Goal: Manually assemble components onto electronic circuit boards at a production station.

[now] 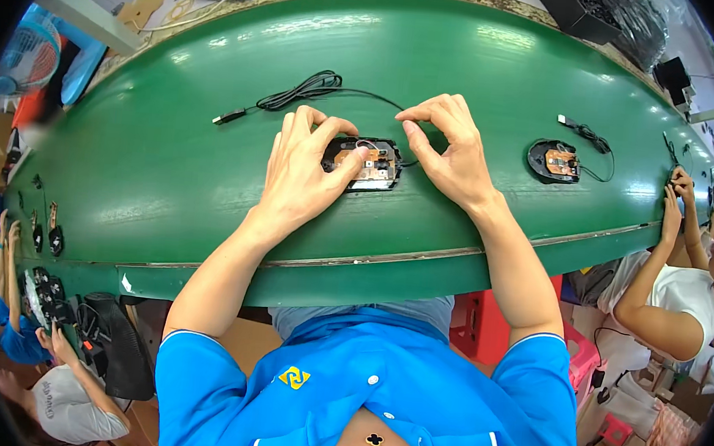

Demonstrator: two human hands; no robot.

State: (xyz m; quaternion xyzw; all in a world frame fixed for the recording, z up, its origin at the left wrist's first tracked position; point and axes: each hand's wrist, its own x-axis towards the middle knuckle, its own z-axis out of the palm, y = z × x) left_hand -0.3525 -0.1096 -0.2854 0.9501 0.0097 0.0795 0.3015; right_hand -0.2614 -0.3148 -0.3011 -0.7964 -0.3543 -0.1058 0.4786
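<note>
An opened computer mouse (370,176) lies on the green work surface in front of me, its black base showing a copper-coloured circuit board. My left hand (307,163) grips the base from the left, with the thumb over the board and the fingers at the far edge. Close to the right end, my right hand (452,151) is curled, thumb and forefinger pinched at the mouse's black cable (360,92). Part of that cable is hidden behind the fingers. It runs left to a tied coil (301,91) that ends in a USB plug (229,117).
Another opened mouse (553,161) with its coiled cable lies to the right on the long green bench (440,52). Co-workers sit at both ends, one in a white shirt (681,307) handling a cable. Mouse parts (52,234) lie far left. A black bin (575,13) stands beyond the bench.
</note>
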